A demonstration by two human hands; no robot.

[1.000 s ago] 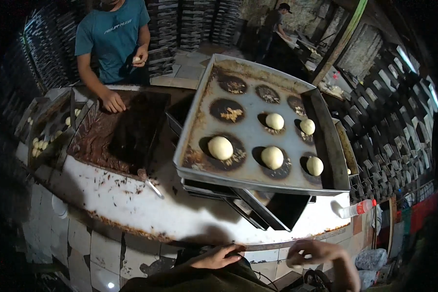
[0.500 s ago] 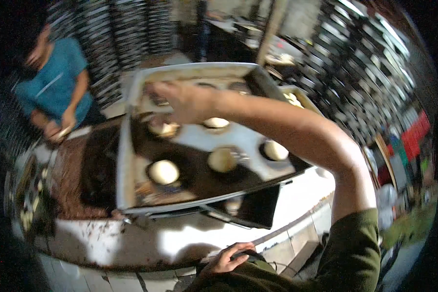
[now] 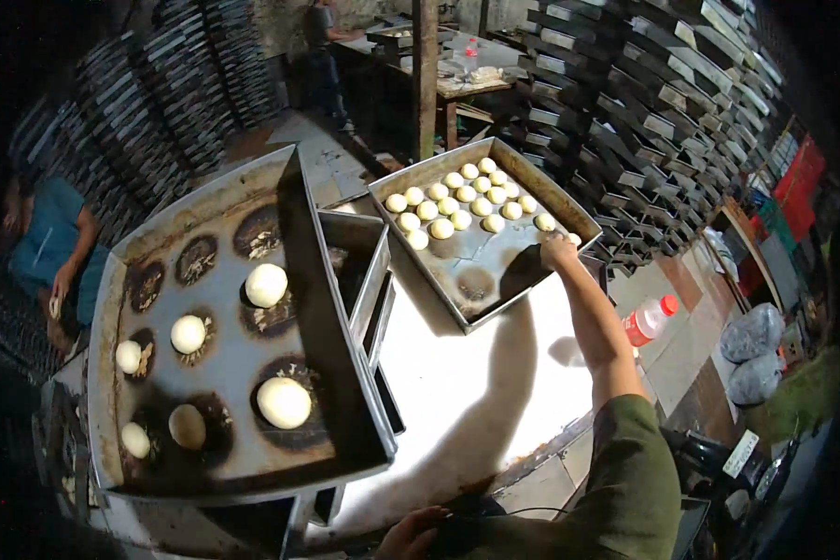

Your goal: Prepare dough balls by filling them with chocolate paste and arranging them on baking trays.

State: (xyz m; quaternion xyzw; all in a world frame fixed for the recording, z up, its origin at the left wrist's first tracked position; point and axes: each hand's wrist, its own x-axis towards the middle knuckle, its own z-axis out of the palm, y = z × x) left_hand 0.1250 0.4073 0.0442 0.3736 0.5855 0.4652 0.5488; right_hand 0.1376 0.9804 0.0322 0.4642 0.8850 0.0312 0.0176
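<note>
My right hand (image 3: 560, 250) reaches to the right edge of a tray (image 3: 420, 280) of small pale dough balls (image 3: 464, 194). Its fingers are closed on a dough ball (image 3: 574, 240), partly hidden by the hand. To the left, a larger, deep metal tray (image 3: 233, 350) with dark round stains holds several dough balls, among them a big one (image 3: 284, 403) near its front right. My left hand (image 3: 415, 532) is low at the bottom edge, close to my body. Its partly visible fingers look loosely bent, with nothing seen in them.
More metal trays (image 3: 369, 271) are stacked under the large one on a white tabletop (image 3: 439, 392). A red-capped bottle (image 3: 651, 320) stands to the right of my forearm. Tall stacks of pans (image 3: 625, 112) rise behind. A person in teal (image 3: 56, 243) is at the far left.
My right hand has gone from above the large tray to the smaller tray at the right and closed on a dough ball. The view has turned right, and the left hand sits lower.
</note>
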